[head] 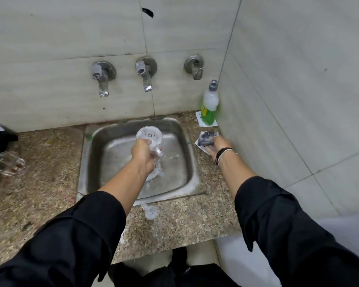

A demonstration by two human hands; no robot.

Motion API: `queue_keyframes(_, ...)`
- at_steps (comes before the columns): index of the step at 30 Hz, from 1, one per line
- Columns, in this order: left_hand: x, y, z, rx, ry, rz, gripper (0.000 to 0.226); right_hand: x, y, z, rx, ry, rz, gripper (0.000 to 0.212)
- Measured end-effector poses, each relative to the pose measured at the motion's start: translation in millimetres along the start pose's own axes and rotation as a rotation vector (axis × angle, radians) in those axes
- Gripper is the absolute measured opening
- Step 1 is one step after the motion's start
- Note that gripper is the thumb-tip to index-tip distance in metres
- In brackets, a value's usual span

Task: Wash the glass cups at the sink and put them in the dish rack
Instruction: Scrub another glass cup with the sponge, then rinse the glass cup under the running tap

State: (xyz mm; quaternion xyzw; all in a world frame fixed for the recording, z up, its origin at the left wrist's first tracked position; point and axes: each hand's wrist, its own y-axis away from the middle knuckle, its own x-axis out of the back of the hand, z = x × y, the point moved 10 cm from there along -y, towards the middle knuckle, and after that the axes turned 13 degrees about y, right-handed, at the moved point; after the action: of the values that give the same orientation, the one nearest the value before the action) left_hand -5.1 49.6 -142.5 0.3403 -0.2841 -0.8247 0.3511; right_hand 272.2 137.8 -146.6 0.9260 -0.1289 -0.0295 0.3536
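My left hand [143, 155] holds a clear glass cup [150, 136] over the steel sink [180, 139], its mouth tilted toward me and suds inside. My right hand [217, 145] grips a dark soapy scrub sponge [207, 138] on the counter at the sink's right rim. Other glass cups [7, 163] lie on the counter far left, blurred. The black dish rack [0, 139] shows only partly at the left edge.
Three wall taps [101, 79] [145, 73] [195, 66] hang above the sink. A green dish-soap bottle [210, 104] stands in the back right corner. A small strainer [151, 212] lies on the speckled counter [50, 183] at the sink's front edge. Tiled wall close on the right.
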Motion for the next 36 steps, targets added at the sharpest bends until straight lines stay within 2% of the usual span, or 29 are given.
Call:
queue_keyframes(2, -8, -1, -6, 0.016, -0.031, -0.008, 0.025, 3, -24, 13, -0.008, 0.095, 0.029, 0.029)
queue_keyframes(4, -14, -4, -11, 0.039, -0.041, -0.014, 0.022, 13, -40, 17, 0.071, 0.338, 0.108, 0.019)
queue_keyframes(6, -16, -6, -10, 0.049, -0.057, -0.012, 0.022, 19, 9, -8, 0.192, 0.658, 0.233, 0.013)
queue_keyframes(7, -18, -6, -8, 0.054, -0.060, -0.014, 0.022, 15, 23, -19, 0.267, 0.682, 0.236, 0.012)
queue_keyframes(11, -27, -9, 12, 0.039, -0.052, -0.014, 0.027, -36, 47, -68, 0.459, 0.598, 0.085, 0.020)
queue_keyframes(14, -38, -15, 33, 0.007, -0.041, -0.034, 0.027, -108, 58, -111, 0.550, 0.494, -0.196, 0.024)
queue_keyframes(16, -45, -21, 45, -0.005, -0.061, -0.040, 0.032, -147, 81, -146, 0.686, 0.630, -0.232, 0.033)
queue_keyframes(18, -51, -29, 55, -0.009, -0.088, -0.042, 0.042, -182, 109, -176, 0.858, 0.843, -0.213, 0.054)
queue_keyframes(20, -58, -36, 61, -0.005, -0.115, -0.057, 0.047, -211, 126, -195, 0.996, 1.027, -0.166, 0.059)
queue_keyframes(24, -66, -39, 68, 0.000, -0.126, -0.083, 0.042, -252, 146, -209, 1.123, 1.221, -0.116, 0.053)
queue_keyframes(29, -59, -48, 70, 0.023, -0.138, -0.066, 0.042, -273, 153, -218, 1.221, 1.539, -0.039, 0.028)
queue_keyframes(33, -61, -49, 71, 0.045, -0.072, -0.096, 0.036, -280, 148, -228, 1.186, 1.859, -0.202, 0.028)
queue_keyframes(36, -68, -52, 72, 0.049, -0.037, -0.130, 0.024, -279, 135, -239, 1.215, 1.903, -0.314, 0.020)
